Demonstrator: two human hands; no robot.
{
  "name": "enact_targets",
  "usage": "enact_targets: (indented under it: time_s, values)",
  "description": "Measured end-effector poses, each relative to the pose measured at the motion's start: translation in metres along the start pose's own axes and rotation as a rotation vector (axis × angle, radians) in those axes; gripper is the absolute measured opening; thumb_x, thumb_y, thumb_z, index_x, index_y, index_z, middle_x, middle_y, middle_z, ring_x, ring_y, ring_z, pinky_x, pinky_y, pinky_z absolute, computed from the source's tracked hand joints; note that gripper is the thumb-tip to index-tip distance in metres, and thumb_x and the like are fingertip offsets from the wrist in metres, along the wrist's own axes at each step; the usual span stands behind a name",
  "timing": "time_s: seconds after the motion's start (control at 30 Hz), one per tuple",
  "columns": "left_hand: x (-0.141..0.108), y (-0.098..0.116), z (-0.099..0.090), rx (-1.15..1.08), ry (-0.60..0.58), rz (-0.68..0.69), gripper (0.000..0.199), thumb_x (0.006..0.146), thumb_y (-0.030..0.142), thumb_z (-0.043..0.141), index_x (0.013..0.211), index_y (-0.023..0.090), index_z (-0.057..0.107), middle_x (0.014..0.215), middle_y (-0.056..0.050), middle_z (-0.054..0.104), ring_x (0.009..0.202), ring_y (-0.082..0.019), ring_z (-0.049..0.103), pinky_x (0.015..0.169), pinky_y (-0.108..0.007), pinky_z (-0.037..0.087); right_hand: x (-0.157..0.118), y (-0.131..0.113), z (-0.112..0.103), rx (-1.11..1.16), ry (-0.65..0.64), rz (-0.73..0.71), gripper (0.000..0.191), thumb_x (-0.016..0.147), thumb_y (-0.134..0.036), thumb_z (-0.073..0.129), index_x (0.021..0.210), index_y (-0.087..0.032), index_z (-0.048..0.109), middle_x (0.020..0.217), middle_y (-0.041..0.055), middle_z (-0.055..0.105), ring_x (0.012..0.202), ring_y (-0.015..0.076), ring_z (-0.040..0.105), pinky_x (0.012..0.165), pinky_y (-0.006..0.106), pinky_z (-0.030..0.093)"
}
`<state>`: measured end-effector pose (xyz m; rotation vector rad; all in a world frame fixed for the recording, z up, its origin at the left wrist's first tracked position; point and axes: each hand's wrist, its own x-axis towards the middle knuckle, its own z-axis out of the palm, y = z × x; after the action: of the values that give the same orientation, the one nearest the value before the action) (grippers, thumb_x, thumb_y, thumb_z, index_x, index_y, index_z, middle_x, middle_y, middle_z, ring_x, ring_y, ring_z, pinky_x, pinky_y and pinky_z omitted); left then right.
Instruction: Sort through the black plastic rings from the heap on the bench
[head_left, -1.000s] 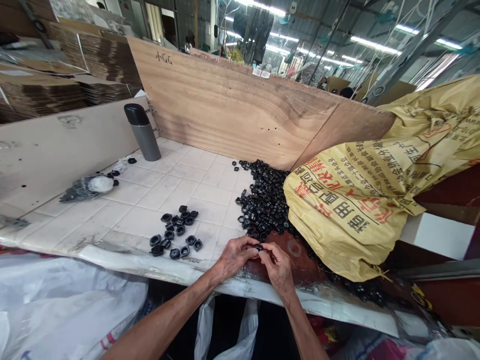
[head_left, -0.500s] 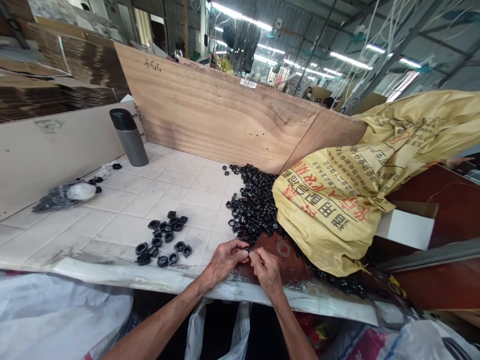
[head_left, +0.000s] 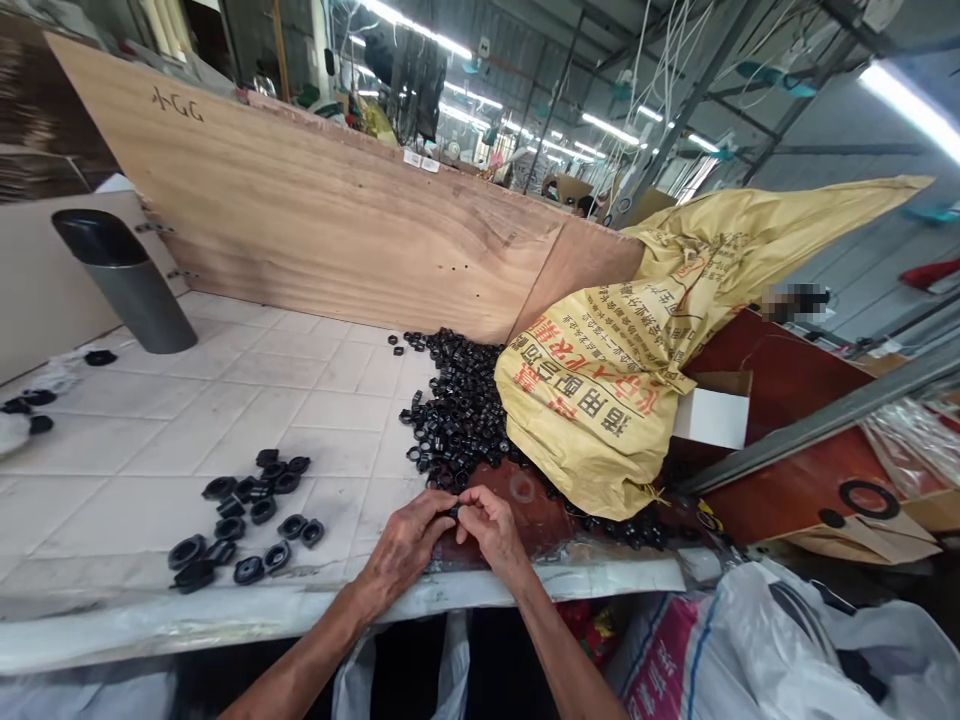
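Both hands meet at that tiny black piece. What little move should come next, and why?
Perhaps a gentle press on the small black part with the right hand, while the left hand steadies it: both sets of fingertips close in around it. Fingers mostly hide it, so I can't tell whether it's ready to join the loose black parts.

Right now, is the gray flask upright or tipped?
Upright: the gray flask stands base-down on the tile-patterned tabletop, black cap uppermost.
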<state>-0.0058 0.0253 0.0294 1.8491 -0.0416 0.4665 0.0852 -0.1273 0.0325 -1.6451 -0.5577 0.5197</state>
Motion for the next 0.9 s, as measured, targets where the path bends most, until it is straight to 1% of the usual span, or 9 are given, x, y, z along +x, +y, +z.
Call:
enact_targets:
  time_s: [0.27,0.43,0.5,0.57,0.63,0.7,0.77,0.83,0.9]
  values:
    - [-0.004,0.000,0.001,0.083,-0.071,0.105,0.027,0.098,0.018,0.042,0.117,0.023,0.061,0.112,-0.008,0.067,0.108,-0.019,0.063,0.097,-0.033,0.051,-0.001,0.000,0.001,0.055,-0.024,0.062,0.026,0.084,-0.042,0.065,0.086,-0.017,0.061,0.049,-0.0043,0.061,0.043,0.0122,0.053,0.053,0.023,0.040]
    - [-0.003,0.004,0.000,0.070,-0.032,0.082,0.026,0.097,0.021,0.044,0.114,0.022,0.063,0.115,-0.009,0.067,0.111,-0.021,0.062,0.101,-0.035,0.049,-0.001,-0.003,0.002,0.044,-0.071,0.049,0.027,0.089,-0.044,0.061,0.090,-0.017,0.061,0.053,-0.0038,0.063,0.047,0.0129,0.056,0.058,0.024,0.043]
    - [-0.003,0.012,-0.004,0.001,-0.066,0.025,0.023,0.096,0.024,0.047,0.111,0.022,0.064,0.112,-0.008,0.067,0.107,-0.021,0.063,0.097,-0.034,0.050,-0.002,-0.004,0.002,-0.027,-0.039,0.029,0.031,0.092,-0.048,0.058,0.085,-0.018,0.060,0.051,-0.0050,0.059,0.047,0.0125,0.054,0.055,0.023,0.041]
    - [-0.003,0.023,-0.009,-0.072,-0.172,-0.053,0.019,0.094,0.028,0.053,0.106,0.021,0.066,0.102,-0.006,0.069,0.094,-0.019,0.065,0.086,-0.030,0.052,-0.006,-0.003,0.000,-0.175,0.112,-0.033,0.034,0.092,-0.050,0.056,0.077,-0.020,0.058,0.052,-0.0050,0.056,0.049,0.0126,0.052,0.054,0.023,0.040]
    - [-0.004,0.034,-0.014,-0.106,-0.347,-0.100,0.018,0.091,0.032,0.057,0.098,0.018,0.069,0.091,-0.004,0.068,0.079,-0.016,0.063,0.072,-0.025,0.050,-0.014,0.001,-0.005,-0.363,0.341,-0.146,0.034,0.092,-0.049,0.057,0.074,-0.021,0.058,0.063,-0.0016,0.059,0.058,0.0148,0.055,0.059,0.025,0.044]
    - [-0.004,0.041,-0.017,-0.098,-0.498,-0.096,0.020,0.089,0.035,0.062,0.089,0.017,0.071,0.084,-0.003,0.067,0.073,-0.014,0.061,0.067,-0.023,0.047,-0.028,0.008,-0.017,-0.561,0.563,-0.286,0.028,0.094,-0.046,0.056,0.083,-0.021,0.062,0.084,0.0052,0.066,0.080,0.0207,0.061,0.076,0.033,0.049]
    - [-0.003,0.043,-0.017,-0.081,-0.556,-0.094,0.023,0.087,0.038,0.064,0.084,0.017,0.072,0.084,-0.002,0.067,0.074,-0.014,0.061,0.068,-0.023,0.046,-0.045,0.016,-0.039,-0.782,0.770,-0.374,0.030,0.094,-0.046,0.053,0.101,-0.019,0.064,0.109,0.0143,0.064,0.106,0.0300,0.058,0.095,0.047,0.043]
    - [-0.002,0.040,-0.015,-0.066,-0.544,-0.111,0.025,0.086,0.040,0.064,0.080,0.016,0.071,0.083,-0.002,0.066,0.073,-0.014,0.059,0.067,-0.023,0.044,-0.060,0.024,-0.070,-1.021,0.968,-0.310,0.053,0.092,-0.055,0.053,0.121,-0.012,0.059,0.129,0.0262,0.053,0.123,0.0414,0.046,0.101,0.061,0.034]
    - [-0.001,0.037,-0.013,-0.048,-0.522,-0.121,0.026,0.086,0.041,0.064,0.078,0.016,0.069,0.081,-0.001,0.065,0.071,-0.014,0.058,0.064,-0.022,0.042,-0.070,0.031,-0.106,-1.197,1.091,-0.138,0.081,0.089,-0.067,0.047,0.136,-0.001,0.048,0.138,0.0364,0.042,0.131,0.0503,0.035,0.100,0.068,0.030]
